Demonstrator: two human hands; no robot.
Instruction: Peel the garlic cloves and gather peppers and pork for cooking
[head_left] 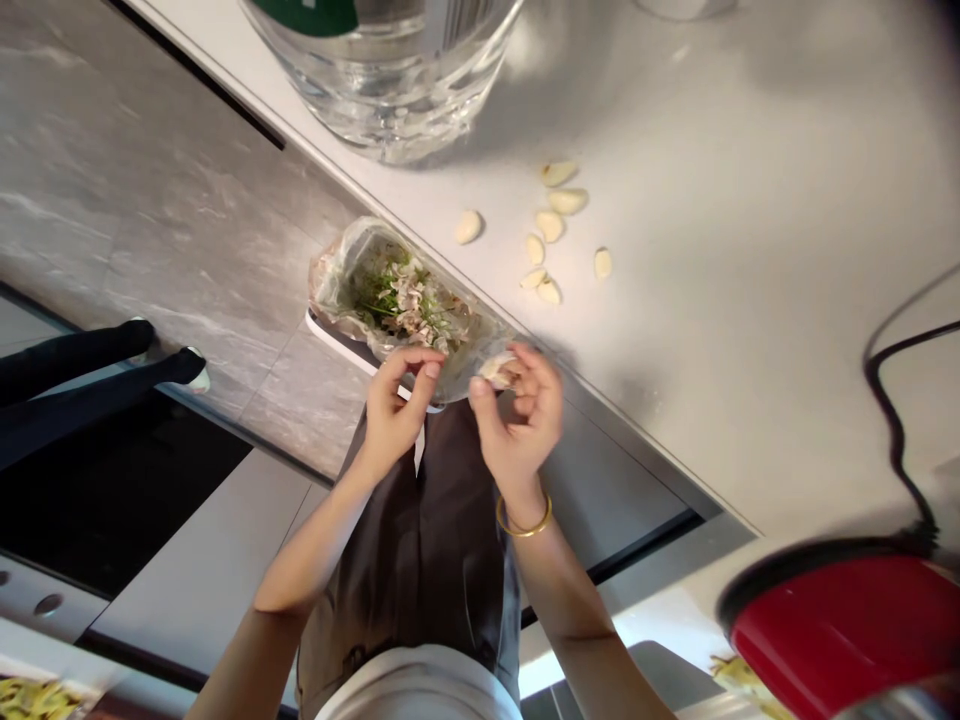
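My right hand (523, 410), with a gold bangle at its wrist, is closed round a whitish piece of garlic (495, 371), its fingers partly covering it. Beside it, my left hand (405, 398) is pinched, thumb against forefinger; whatever may be between the tips is too small to make out. Both hands are over the near end of a bin lined with a clear bag (330, 285). Inside lie green stalks and pale garlic skins (411, 295). On the white counter, several peeled garlic cloves (550, 226) lie in a loose group, with one clove (469, 227) apart near the edge.
A large clear water bottle (397, 90) stands on the counter at the top. At lower right is a red appliance (847, 620) with a black cord (889, 430). Another person's legs (90, 370) show at left on the grey tiled floor.
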